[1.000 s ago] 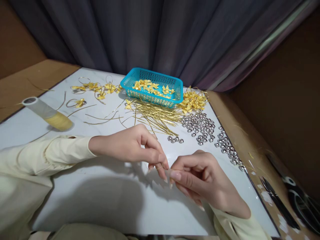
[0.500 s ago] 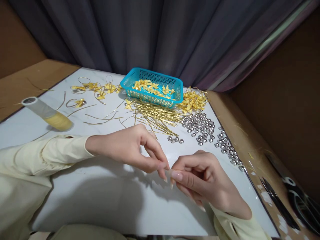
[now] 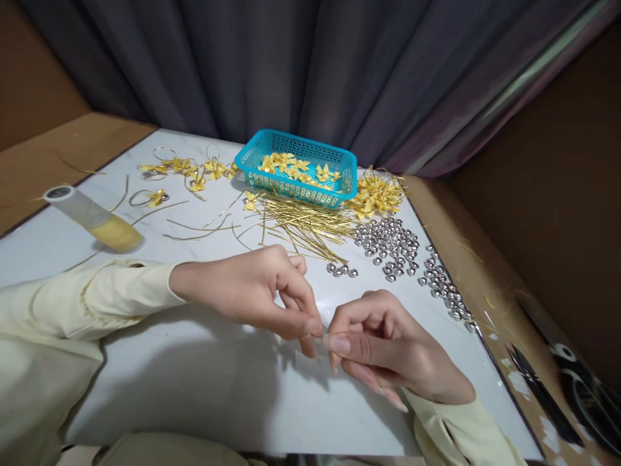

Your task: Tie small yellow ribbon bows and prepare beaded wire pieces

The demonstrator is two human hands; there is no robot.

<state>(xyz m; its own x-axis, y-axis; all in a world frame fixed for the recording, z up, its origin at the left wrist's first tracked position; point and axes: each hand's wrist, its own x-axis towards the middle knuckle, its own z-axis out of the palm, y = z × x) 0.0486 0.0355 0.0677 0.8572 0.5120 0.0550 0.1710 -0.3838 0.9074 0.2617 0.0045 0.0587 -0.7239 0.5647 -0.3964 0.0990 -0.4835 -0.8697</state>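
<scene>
My left hand (image 3: 264, 294) and my right hand (image 3: 381, 343) meet fingertip to fingertip over the white tabletop (image 3: 204, 395). Both are pinched closed, thumb against fingers. A tiny pale bit shows at the right thumb tip; what either hand grips is too small to name. Just beyond the fingers lie several small silver beads (image 3: 342, 269). Behind these is a bundle of gold cords (image 3: 305, 223), with a blue basket (image 3: 295, 189) of yellow ribbon flowers (image 3: 286, 165) at the back.
A tube of yellow thread (image 3: 116, 234) lies at the left, near loose cords and flowers with cord loops (image 3: 182, 167). A larger bead pile (image 3: 388, 243) and a flower heap (image 3: 376, 194) are at the right. Black tweezers (image 3: 543, 395) and a black tape roll (image 3: 589, 395) sit on the right edge.
My hands have shifted slightly to the left, and the fingertips are a little further apart. Both stay pinched. The things on the table have not moved.
</scene>
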